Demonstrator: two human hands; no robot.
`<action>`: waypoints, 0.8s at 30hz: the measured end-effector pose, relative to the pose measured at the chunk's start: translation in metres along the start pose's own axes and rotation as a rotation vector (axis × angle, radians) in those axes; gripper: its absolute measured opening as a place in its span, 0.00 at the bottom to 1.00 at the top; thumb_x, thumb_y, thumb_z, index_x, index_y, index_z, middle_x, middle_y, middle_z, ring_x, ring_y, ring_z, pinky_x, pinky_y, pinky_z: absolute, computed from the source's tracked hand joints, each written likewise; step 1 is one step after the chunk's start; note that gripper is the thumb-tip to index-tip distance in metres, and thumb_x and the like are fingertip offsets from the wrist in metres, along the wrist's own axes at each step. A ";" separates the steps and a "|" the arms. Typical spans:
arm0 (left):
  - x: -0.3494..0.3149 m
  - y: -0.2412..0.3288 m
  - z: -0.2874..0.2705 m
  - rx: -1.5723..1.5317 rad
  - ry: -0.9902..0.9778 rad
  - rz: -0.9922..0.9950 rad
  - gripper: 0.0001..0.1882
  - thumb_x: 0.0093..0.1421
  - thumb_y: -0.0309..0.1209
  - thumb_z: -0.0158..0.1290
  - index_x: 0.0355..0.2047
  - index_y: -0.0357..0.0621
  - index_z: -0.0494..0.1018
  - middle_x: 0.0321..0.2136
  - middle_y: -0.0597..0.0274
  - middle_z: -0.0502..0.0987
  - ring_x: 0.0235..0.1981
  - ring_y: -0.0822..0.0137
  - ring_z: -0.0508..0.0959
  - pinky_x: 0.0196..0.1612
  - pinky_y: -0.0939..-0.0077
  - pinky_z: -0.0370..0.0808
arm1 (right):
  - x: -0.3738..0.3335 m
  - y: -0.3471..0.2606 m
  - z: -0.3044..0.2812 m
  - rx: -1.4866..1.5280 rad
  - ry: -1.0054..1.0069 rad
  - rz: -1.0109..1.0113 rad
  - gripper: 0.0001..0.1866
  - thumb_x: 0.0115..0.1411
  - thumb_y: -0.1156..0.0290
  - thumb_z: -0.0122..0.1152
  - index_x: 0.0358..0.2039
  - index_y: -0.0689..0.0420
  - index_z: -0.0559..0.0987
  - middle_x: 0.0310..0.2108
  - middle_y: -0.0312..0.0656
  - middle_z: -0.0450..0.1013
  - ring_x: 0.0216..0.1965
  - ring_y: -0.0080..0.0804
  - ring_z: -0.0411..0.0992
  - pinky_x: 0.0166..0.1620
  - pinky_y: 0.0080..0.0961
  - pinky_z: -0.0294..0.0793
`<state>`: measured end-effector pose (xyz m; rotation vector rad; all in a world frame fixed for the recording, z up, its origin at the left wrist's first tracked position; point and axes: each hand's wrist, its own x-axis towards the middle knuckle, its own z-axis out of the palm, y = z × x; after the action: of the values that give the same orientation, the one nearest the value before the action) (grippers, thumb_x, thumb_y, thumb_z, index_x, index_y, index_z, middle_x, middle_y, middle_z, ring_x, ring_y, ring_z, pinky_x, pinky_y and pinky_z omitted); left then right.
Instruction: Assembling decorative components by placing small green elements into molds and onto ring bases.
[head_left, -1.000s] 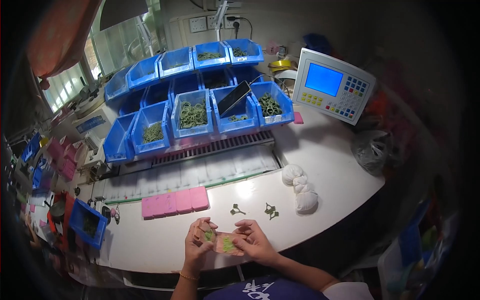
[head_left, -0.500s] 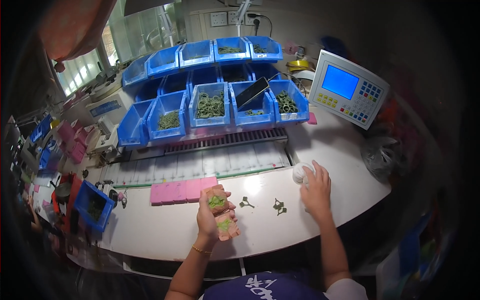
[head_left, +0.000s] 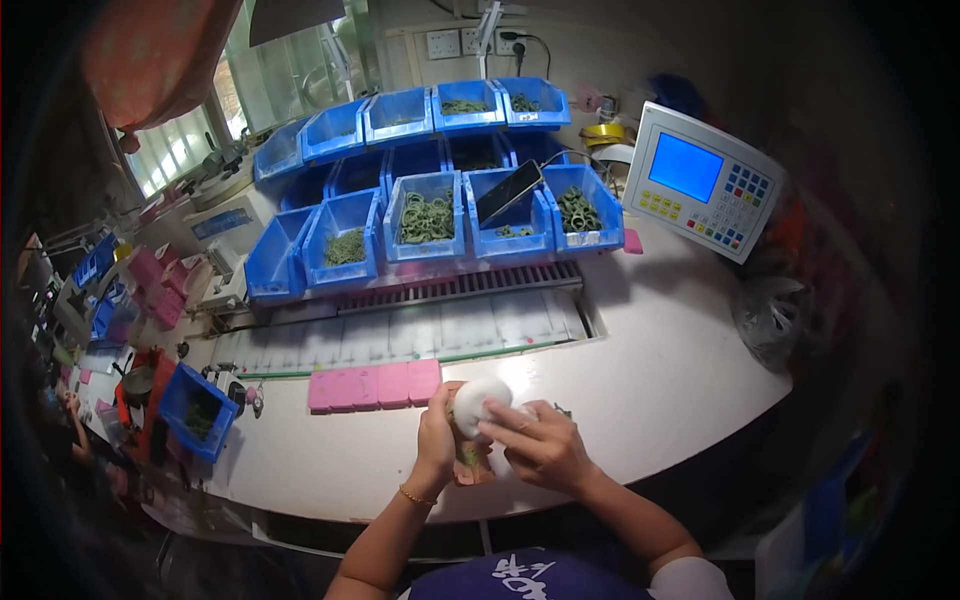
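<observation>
My left hand (head_left: 434, 445) is wrapped round an orange-pink mould (head_left: 474, 470) that lies opened out, with light green in its hollows. Over the upper half of the mould sits a white round pad (head_left: 481, 400), which looks like a powder puff and hides that half. The fingers of my right hand (head_left: 550, 450) hold this pad against the mould from the right. Just beyond my right knuckles, part of a small dark green piece (head_left: 564, 411) shows on the table; the rest is behind the hand.
Pink blocks (head_left: 374, 386) stand in a row left of the mould. Blue bins (head_left: 430, 240) with green parts rise in tiers at the back, a phone (head_left: 510, 192) leaning in one. A keypad unit with a blue screen (head_left: 686, 167) is at right; a blue tray (head_left: 197, 412) sits left.
My right hand has come left from the table with the white pad and laid it on the mould. The mould stays in my left hand. The small green pieces are now mostly covered.
</observation>
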<state>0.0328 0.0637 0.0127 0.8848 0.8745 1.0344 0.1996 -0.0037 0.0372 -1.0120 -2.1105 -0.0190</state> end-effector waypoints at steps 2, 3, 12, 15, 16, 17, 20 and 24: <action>-0.006 0.009 0.009 -0.031 -0.058 -0.110 0.31 0.71 0.49 0.29 0.41 0.33 0.73 0.29 0.51 0.80 0.21 0.64 0.79 0.24 0.72 0.79 | 0.008 0.005 0.001 0.020 0.200 0.040 0.29 0.40 0.81 0.62 0.47 0.51 0.81 0.55 0.36 0.74 0.27 0.36 0.69 0.32 0.26 0.74; -0.009 0.007 0.010 0.011 -0.059 -0.091 0.32 0.71 0.50 0.29 0.41 0.33 0.73 0.27 0.52 0.79 0.20 0.64 0.79 0.24 0.71 0.79 | 0.011 0.009 0.000 -0.035 0.115 0.043 0.29 0.39 0.83 0.61 0.46 0.52 0.82 0.54 0.39 0.75 0.26 0.37 0.69 0.32 0.27 0.74; -0.006 0.011 0.016 0.146 0.036 0.239 0.30 0.72 0.50 0.30 0.45 0.34 0.72 0.34 0.52 0.79 0.32 0.62 0.81 0.37 0.70 0.80 | -0.025 -0.019 -0.001 0.308 -0.085 0.215 0.29 0.42 0.80 0.60 0.49 0.51 0.80 0.56 0.41 0.73 0.27 0.35 0.69 0.35 0.28 0.76; -0.004 0.000 0.002 0.156 0.118 0.197 0.31 0.72 0.53 0.32 0.50 0.35 0.69 0.37 0.52 0.78 0.35 0.61 0.81 0.43 0.65 0.80 | -0.028 -0.002 -0.015 0.408 -0.015 0.275 0.26 0.44 0.82 0.58 0.47 0.54 0.82 0.53 0.46 0.75 0.30 0.37 0.72 0.39 0.28 0.76; -0.002 0.003 -0.005 0.154 0.108 0.203 0.31 0.72 0.53 0.32 0.50 0.35 0.69 0.37 0.52 0.78 0.35 0.61 0.81 0.43 0.65 0.80 | -0.028 0.003 -0.024 0.385 0.067 0.267 0.26 0.43 0.84 0.56 0.46 0.56 0.82 0.50 0.49 0.76 0.31 0.38 0.74 0.40 0.28 0.75; -0.003 0.010 -0.013 0.016 0.112 0.097 0.33 0.71 0.55 0.32 0.52 0.35 0.68 0.39 0.50 0.77 0.37 0.61 0.81 0.44 0.64 0.81 | -0.029 0.007 -0.034 0.313 0.116 0.346 0.25 0.43 0.84 0.55 0.43 0.56 0.83 0.49 0.49 0.77 0.34 0.38 0.75 0.41 0.28 0.75; -0.005 0.008 -0.039 -0.172 0.015 -0.011 0.36 0.69 0.59 0.31 0.56 0.36 0.65 0.44 0.48 0.74 0.41 0.59 0.80 0.46 0.60 0.82 | -0.035 0.030 -0.059 -0.046 0.217 0.517 0.23 0.42 0.83 0.56 0.42 0.58 0.83 0.48 0.49 0.77 0.40 0.40 0.74 0.44 0.31 0.74; -0.027 -0.004 -0.032 -0.283 -0.261 -0.111 0.28 0.70 0.46 0.43 0.59 0.36 0.59 0.46 0.49 0.74 0.39 0.62 0.80 0.43 0.66 0.81 | -0.045 0.046 -0.057 -0.600 0.103 0.366 0.19 0.49 0.76 0.62 0.45 0.55 0.81 0.47 0.45 0.77 0.47 0.45 0.70 0.45 0.33 0.74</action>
<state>-0.0022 0.0429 0.0020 0.7038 0.5358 0.8960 0.2838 -0.0202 0.0340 -1.6954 -1.8268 -0.5365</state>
